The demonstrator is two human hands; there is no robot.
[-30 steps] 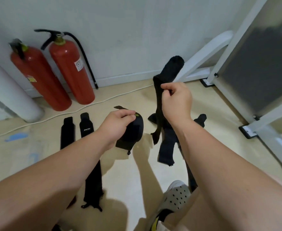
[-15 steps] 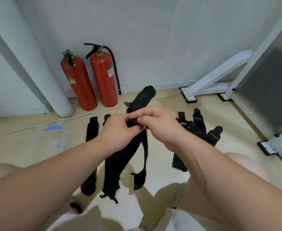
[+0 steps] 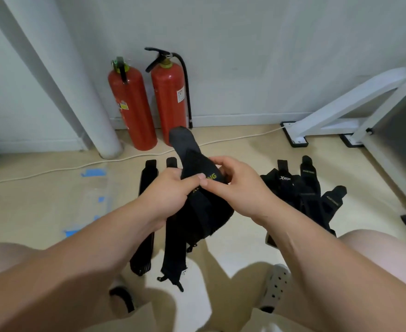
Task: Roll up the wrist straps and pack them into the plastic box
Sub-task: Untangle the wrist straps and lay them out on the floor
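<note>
Wrist strap [image 3: 193, 161] is held above the floor, between my knees. My left hand [image 3: 170, 188] grips the bunched part and my right hand [image 3: 240, 188] pinches the lettered edge.

Risks: if either pinch slackens, the stiff webbing likely springs loose. The free end poking upward could skew the roll.

Count:
- one strap held
- two flat straps [image 3: 146, 183] on the floor at left
- a heap [image 3: 302, 190] at right, at least four tips
- two fire extinguishers [image 3: 132, 104]
- plastic box: can't make it out

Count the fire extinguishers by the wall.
2. One extinguisher stands against the wall beside the pillar; the other stands right of it, with a black hose. None seem hidden.
</note>
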